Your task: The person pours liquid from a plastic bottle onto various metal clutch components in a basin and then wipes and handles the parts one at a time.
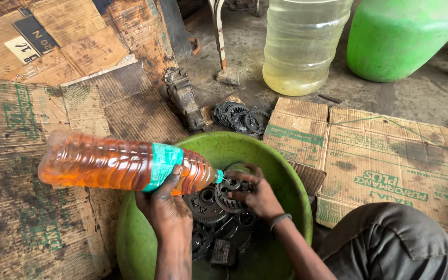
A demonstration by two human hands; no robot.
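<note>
My left hand (166, 205) grips a clear plastic bottle (115, 163) of orange liquid with a teal label, held almost level, its open mouth pointing right over a green basin (286, 171). My right hand (257, 196) holds a dark toothed gear (228, 197) inside the basin, just below the bottle's mouth. More greasy gears and metal parts (211, 228) lie in the bottom of the basin. A thin band circles my right wrist.
Flattened, oil-stained cardboard (385, 161) covers the floor. A stack of ring-shaped plates (240, 118) and a dark metal part (185, 98) lie behind the basin. Farther back stand a large clear jug (302, 46) with yellowish liquid and a green container (400, 36). My knee (390, 243) is at lower right.
</note>
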